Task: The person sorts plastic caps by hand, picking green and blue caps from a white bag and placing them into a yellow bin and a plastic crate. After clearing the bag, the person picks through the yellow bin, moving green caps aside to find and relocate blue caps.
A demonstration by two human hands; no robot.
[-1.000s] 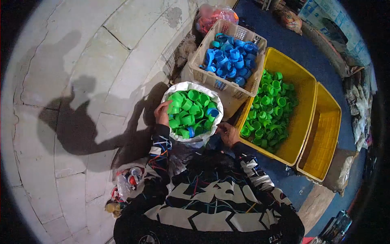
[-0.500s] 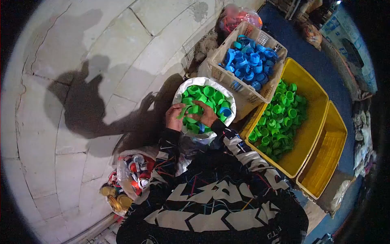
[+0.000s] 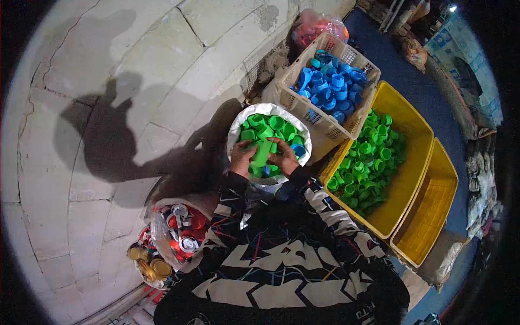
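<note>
A white sack (image 3: 238, 122) in front of me is full of green caps (image 3: 273, 125), with a few blue ones among them. Over its near side, my left hand (image 3: 242, 157) and my right hand (image 3: 285, 157) face each other and together grip a short stack of green caps (image 3: 262, 153). Both hands are closed around the stack, left on its left side, right on its right side.
A beige basket (image 3: 301, 104) of blue caps stands behind the sack. To the right, a yellow crate (image 3: 415, 142) holds green caps, beside a second yellow crate (image 3: 433, 203). A clear bag (image 3: 173, 238) of cans lies at lower left, a pink bag (image 3: 314, 24) beyond the basket.
My hands left the sack's rim and came together over the caps. They now hold a stack of green caps between them. The view shifted slightly.
</note>
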